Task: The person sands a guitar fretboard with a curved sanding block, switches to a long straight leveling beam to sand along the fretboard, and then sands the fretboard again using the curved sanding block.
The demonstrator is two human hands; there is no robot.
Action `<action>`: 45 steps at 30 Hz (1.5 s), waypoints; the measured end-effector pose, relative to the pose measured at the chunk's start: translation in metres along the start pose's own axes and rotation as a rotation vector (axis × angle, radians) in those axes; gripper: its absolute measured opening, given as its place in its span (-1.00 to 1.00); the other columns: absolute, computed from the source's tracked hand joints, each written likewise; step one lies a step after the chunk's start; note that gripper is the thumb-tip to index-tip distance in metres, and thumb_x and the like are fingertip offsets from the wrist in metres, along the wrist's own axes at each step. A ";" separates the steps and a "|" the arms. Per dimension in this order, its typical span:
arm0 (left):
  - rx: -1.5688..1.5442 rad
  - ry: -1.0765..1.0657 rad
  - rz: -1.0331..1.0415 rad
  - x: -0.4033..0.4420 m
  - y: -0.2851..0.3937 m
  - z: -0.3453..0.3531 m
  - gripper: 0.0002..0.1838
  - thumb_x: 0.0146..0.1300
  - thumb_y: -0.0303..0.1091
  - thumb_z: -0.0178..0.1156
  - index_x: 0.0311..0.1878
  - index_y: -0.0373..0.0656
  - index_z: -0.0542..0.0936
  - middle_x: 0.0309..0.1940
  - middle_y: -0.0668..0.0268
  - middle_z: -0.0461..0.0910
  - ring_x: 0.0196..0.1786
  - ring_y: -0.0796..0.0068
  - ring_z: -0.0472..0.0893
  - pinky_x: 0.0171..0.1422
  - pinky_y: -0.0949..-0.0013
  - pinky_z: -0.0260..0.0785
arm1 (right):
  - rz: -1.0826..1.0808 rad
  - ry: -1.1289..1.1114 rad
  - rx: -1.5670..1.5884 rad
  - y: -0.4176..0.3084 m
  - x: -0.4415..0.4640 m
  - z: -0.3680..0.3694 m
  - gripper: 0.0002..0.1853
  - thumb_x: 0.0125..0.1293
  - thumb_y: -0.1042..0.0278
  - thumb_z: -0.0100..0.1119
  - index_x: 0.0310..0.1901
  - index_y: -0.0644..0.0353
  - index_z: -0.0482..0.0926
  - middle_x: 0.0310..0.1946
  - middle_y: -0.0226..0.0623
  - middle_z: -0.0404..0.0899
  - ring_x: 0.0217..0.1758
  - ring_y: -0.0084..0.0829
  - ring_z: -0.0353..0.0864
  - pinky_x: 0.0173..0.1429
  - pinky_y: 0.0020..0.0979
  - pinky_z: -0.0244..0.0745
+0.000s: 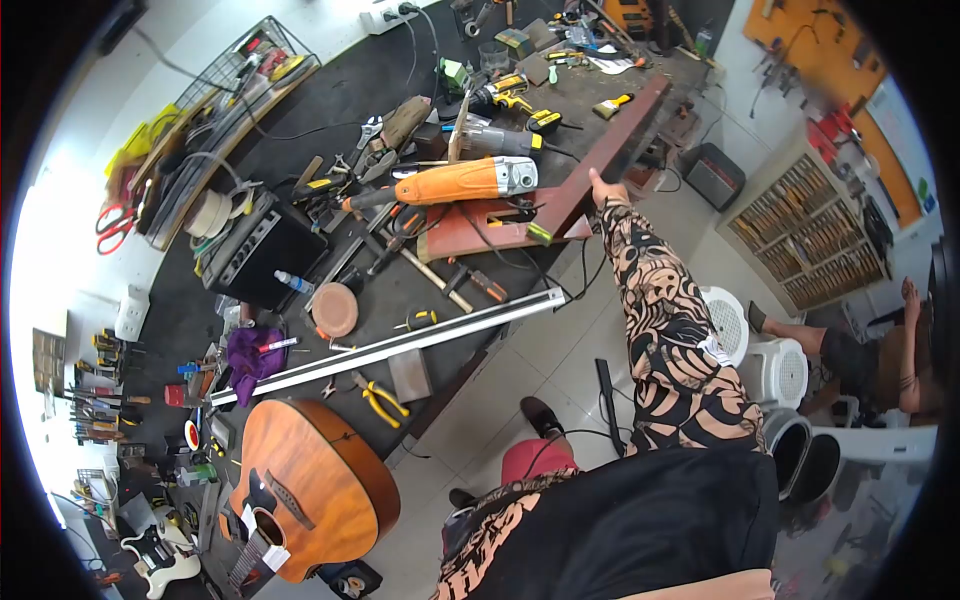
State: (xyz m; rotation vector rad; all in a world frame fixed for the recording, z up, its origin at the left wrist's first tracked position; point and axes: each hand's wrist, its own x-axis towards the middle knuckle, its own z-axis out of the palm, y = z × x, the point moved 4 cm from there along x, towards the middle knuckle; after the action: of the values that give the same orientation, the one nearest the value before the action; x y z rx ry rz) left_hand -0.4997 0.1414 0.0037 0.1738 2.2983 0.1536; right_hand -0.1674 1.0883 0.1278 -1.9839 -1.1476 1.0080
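My right hand [608, 190] is at the edge of a long reddish-brown wooden beam [625, 135], which lies slanted over the right side of the bench. The thumb rests on its upper face and the fingers are hidden behind its side. Near the beam's lower end lies a flat reddish-brown board [470, 228], with an orange angle grinder [465, 181] on top. Only a patterned sleeve [490, 545] shows on my left; the left hand is out of sight.
An acoustic guitar [340, 480] lies at the bench's near left. A long metal straightedge [400, 345], yellow-handled pliers [380, 398], a hammer [437, 280] and a black amplifier [262, 250] are on the bench. Another person [880, 350] sits at the right by white stools [778, 370].
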 end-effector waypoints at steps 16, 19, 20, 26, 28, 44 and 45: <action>-0.021 0.016 0.023 -0.054 0.137 0.039 -0.47 0.49 -0.25 0.19 0.45 -0.20 0.44 -0.61 0.18 0.37 -0.54 0.37 0.23 -0.39 0.23 0.10 | 0.072 0.052 0.525 -0.012 0.108 0.011 -0.51 0.03 0.15 0.40 -0.12 0.44 0.70 -0.03 0.06 0.72 0.04 -0.14 0.70 0.16 -0.18 0.55; 0.044 0.000 0.082 -0.054 0.121 0.038 -0.46 0.52 -0.27 0.18 0.49 -0.18 0.42 -0.67 0.22 0.33 -0.60 0.43 0.17 -0.45 0.25 0.05 | 0.018 0.041 0.846 -0.007 0.071 -0.017 -0.60 0.12 0.17 0.35 -0.20 0.42 0.67 -0.18 -0.12 0.69 -0.09 -0.28 0.63 0.07 -0.26 0.52; 0.070 0.000 0.121 -0.054 0.118 0.036 -0.46 0.53 -0.28 0.18 0.51 -0.18 0.41 -0.69 0.23 0.32 -0.62 0.45 0.15 -0.47 0.26 0.03 | -0.033 0.099 0.820 0.000 0.069 -0.018 -0.60 0.14 0.19 0.33 -0.16 0.42 0.65 -0.19 -0.17 0.66 -0.11 -0.29 0.61 0.05 -0.28 0.51; 0.147 0.277 0.717 -0.102 0.204 -0.023 -0.48 0.43 -0.32 0.27 0.40 -0.23 0.45 -0.36 0.12 0.43 -0.31 0.24 0.34 -0.14 0.17 0.20 | -0.408 0.010 0.993 0.014 -0.062 -0.044 -0.48 0.18 0.40 0.16 0.21 0.37 0.47 -0.12 -0.30 0.56 -0.09 -0.41 0.51 0.06 -0.37 0.45; 0.061 0.345 0.871 -0.146 0.305 -0.060 -0.48 0.26 -0.37 0.40 0.25 -0.30 0.53 0.11 -0.04 0.59 0.16 -0.05 0.59 0.31 0.06 0.42 | -0.480 -0.106 1.052 0.018 -0.101 -0.047 -0.45 0.17 0.42 0.14 0.24 0.34 0.42 -0.12 -0.31 0.54 -0.11 -0.42 0.51 0.03 -0.39 0.47; -0.661 -0.396 1.247 -0.245 0.261 -0.110 -0.13 0.56 0.41 -0.36 0.57 -0.15 0.25 0.29 0.15 0.50 0.31 0.34 0.50 0.42 0.23 0.35 | -0.613 -1.110 1.336 0.007 -0.588 -0.072 -0.28 0.10 0.41 0.20 0.38 0.11 0.30 -0.21 -0.22 0.51 -0.22 -0.33 0.59 -0.16 -0.29 0.64; -0.731 -0.404 1.206 -0.250 0.235 -0.109 -0.04 0.48 0.51 -0.44 0.57 -0.14 0.25 0.28 0.16 0.51 0.28 0.37 0.51 0.38 0.27 0.35 | -0.634 -1.171 1.350 0.012 -0.612 -0.075 -0.30 0.13 0.42 0.21 0.37 0.11 0.30 -0.18 -0.21 0.51 -0.16 -0.31 0.59 -0.13 -0.26 0.65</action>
State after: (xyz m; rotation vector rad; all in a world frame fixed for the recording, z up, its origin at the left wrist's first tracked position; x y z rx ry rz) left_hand -0.3967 0.3232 0.2967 1.0557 1.3395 1.3756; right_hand -0.3000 0.5255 0.3416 0.1264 -0.9521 1.8522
